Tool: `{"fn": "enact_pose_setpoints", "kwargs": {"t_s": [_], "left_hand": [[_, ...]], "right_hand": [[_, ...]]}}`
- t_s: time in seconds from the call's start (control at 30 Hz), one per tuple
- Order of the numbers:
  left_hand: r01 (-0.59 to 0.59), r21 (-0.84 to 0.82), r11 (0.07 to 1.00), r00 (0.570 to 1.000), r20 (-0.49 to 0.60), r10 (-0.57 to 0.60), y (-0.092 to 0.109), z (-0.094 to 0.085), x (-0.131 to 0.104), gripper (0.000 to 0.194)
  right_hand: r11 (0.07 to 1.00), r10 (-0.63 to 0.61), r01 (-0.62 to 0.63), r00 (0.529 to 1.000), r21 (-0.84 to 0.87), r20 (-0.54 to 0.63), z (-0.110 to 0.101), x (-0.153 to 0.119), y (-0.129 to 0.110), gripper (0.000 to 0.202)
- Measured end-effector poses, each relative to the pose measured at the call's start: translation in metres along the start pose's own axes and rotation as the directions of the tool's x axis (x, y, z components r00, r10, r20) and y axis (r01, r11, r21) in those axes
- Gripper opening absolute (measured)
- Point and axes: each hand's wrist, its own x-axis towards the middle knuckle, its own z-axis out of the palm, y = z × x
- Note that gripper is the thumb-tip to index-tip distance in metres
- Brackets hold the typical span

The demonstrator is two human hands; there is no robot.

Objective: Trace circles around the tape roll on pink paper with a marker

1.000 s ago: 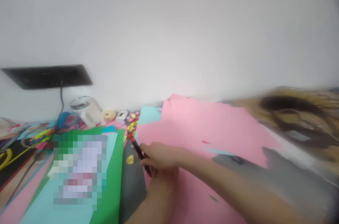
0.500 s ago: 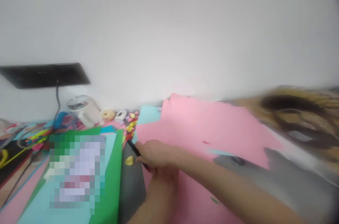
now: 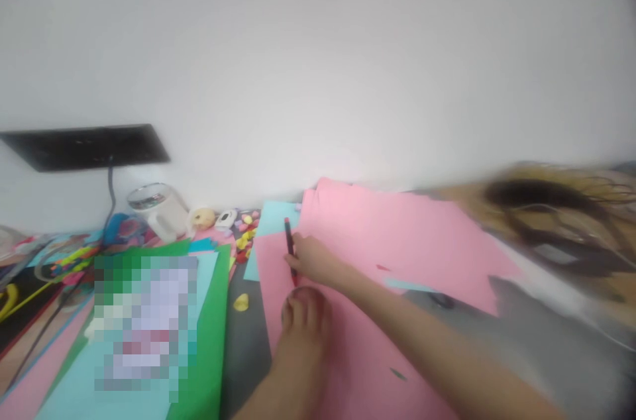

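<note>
Gray tabletop (image 3: 243,347), white wall (image 3: 348,62) at far side. Black/red pen (image 3: 289,238) above L part of pink paper (image 3: 392,228), pinched in R hand (image 3: 314,258); L hand (image 3: 304,327) nearer, fingers over round obj. (image 3: 311,293), can't tell if gripped. Further L: yellow pc. (image 3: 241,303), green sheet (image 3: 214,314), white mug (image 3: 171,216).

Past the right hand (image 3: 315,261), there is room to pass low over the flat pink paper (image 3: 387,228) to the wall (image 3: 348,75). The right forearm (image 3: 417,337) and left hand (image 3: 305,320) block the nearer part. One yellow piece (image 3: 241,303) interrupts the grey table (image 3: 246,354) strip beside it.
</note>
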Motion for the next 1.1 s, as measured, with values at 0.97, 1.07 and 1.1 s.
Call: {"fn": "enact_pose_setpoints", "kwargs": {"t_s": [0.97, 1.07, 1.1], "left_hand": [[-0.055, -0.039, 0.998, 0.863, -0.505, 0.028, 0.016, 0.0, -0.001, 0.017], [-0.093, -0.032, 0.995, 0.868, -0.493, 0.065, 0.03, -0.004, 0.009, 0.023], [-0.099, -0.033, 0.995, 0.87, -0.488, 0.071, 0.033, -0.004, 0.012, 0.025]], "right_hand": [[0.573, 0.364, -0.122, 0.924, 0.811, -0.118, -0.014, -0.156, 0.085, 0.039], [0.573, 0.375, -0.132, 0.92, 0.809, -0.115, -0.014, -0.154, 0.085, 0.039], [0.571, 0.378, -0.129, 0.918, 0.81, -0.12, -0.015, -0.154, 0.085, 0.039]]}}
